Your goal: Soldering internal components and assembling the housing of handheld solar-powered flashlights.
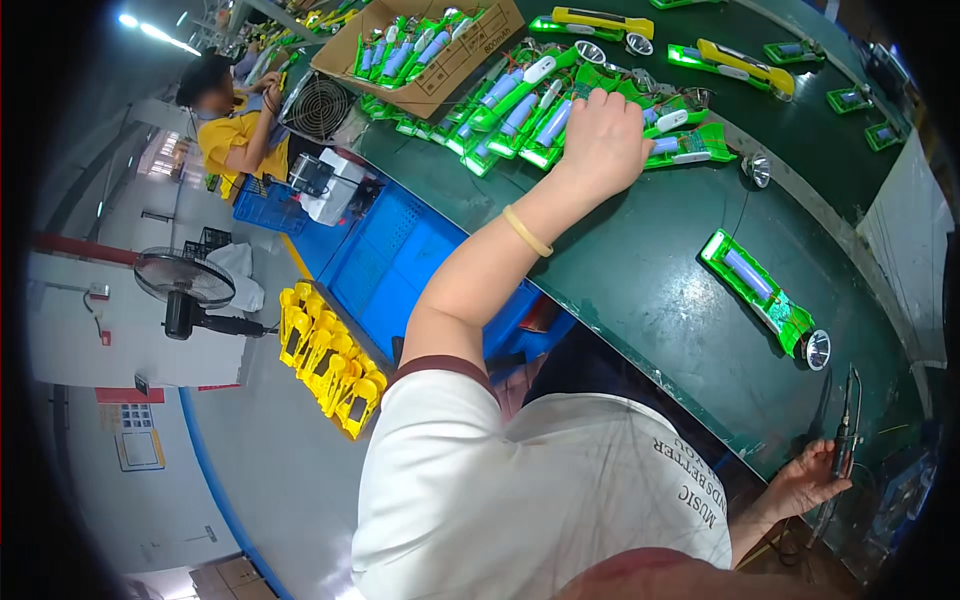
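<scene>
My left hand [606, 142] reaches over a pile of green flashlight halves [510, 112], its fingers curled down onto one near its circuit board. The fingertips are partly hidden among the parts. Each half carries a blue cylindrical battery, and several have a silver reflector on wires. One opened green flashlight half [752, 280] lies apart on the green bench, with its battery, board and round reflector [817, 349] showing. At the lower right my right hand [808, 478] grips a soldering iron [848, 425], its metal tip pointing up, near that reflector.
A cardboard box [450, 75] full of green halves stands at the far left of the bench. Yellow-and-green flashlights [745, 68] lie across the back. Left of the bench are a blue crate [268, 205], a box of yellow housings [330, 365], a standing fan [185, 290] and a co-worker [235, 130].
</scene>
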Demonstrator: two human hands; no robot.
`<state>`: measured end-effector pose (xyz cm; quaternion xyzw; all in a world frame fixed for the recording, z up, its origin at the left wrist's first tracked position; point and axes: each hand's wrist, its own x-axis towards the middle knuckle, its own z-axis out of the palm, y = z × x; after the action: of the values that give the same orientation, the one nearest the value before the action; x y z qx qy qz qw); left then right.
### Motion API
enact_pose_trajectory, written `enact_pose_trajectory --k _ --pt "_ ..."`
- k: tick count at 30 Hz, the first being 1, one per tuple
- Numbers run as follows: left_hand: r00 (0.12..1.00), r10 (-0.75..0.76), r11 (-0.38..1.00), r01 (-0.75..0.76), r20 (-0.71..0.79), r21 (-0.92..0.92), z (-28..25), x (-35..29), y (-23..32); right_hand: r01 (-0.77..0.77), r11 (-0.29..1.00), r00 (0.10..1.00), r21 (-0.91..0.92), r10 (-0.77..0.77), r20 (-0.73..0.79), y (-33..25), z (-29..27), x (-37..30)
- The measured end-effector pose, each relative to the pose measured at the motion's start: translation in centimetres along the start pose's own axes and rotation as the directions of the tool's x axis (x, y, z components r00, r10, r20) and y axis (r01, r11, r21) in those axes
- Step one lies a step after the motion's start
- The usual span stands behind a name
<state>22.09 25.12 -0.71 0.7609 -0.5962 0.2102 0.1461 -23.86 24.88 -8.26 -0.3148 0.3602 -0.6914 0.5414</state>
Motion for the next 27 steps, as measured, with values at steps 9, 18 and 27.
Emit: enact_pose_trajectory --k 9,18,27 --pt "0.98 0.012 1.0 -0.01 0.2 -0.014 1.0 -0.3 1.3 -0.016 0.997 0.979 0.071 0.001 0.204 0.0 0.4 0.0" --pt "0.996 0.085 0.996 -0.085 -0.003 -0.038 1.0 -2.1 1.3 0.007 1.0 1.0 -0.008 -0.007 0.027 -0.1 1.4 0.0" --pt "0.995 0.075 0.992 -0.081 -0.064 -0.099 -1.2 -4.3 1.9 -0.071 0.996 0.996 0.049 0.067 0.065 0.0 -0.3 0.7"
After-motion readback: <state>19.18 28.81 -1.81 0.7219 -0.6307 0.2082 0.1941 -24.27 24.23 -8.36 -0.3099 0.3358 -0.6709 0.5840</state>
